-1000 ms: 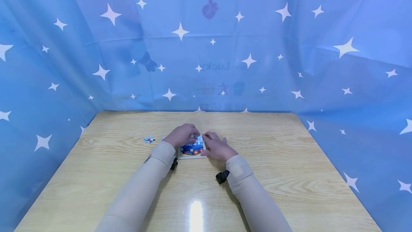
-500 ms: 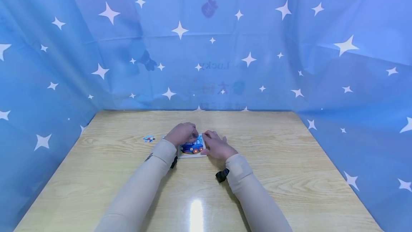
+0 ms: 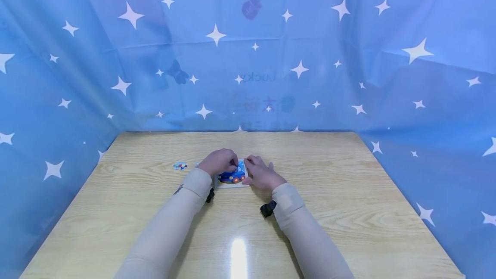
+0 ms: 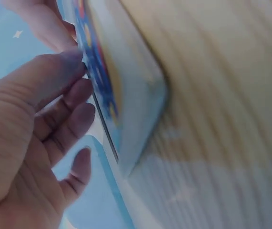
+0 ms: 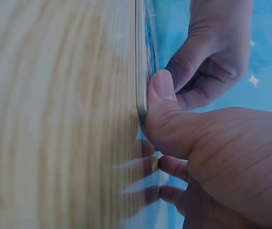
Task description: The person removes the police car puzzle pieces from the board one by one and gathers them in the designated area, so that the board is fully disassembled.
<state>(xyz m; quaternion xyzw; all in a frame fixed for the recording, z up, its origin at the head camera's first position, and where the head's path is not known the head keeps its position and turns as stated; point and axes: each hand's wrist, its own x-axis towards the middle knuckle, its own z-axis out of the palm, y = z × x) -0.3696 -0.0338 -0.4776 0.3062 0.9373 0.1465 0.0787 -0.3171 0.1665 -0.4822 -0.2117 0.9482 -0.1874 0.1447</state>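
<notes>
A small framed jigsaw puzzle (image 3: 234,180) with a blue vehicle on it lies flat near the table's middle. Over its upper left part bends my left hand (image 3: 218,161), thumb and fingertips pinched together right at the picture; the puzzle piece between them is mostly hidden. The left wrist view shows the thumb close against the blue picture and the frame's pale corner (image 4: 143,90) beside it. My right hand (image 3: 264,176) holds the puzzle's right side. In the right wrist view its thumb (image 5: 162,95) presses the corner, fingers reaching along the edge.
A loose colourful puzzle piece (image 3: 180,165) lies on the wooden table (image 3: 329,210) to the left. Another light bit (image 3: 197,165) peeks out beside the left wrist. A blue star-patterned curtain (image 3: 248,55) hangs behind and at both sides.
My left fingers have shifted slightly over the picture and bunched closer, hiding more of the vehicle's upper left. The right hand stays at the puzzle's edge, and the head view tilts a little.
</notes>
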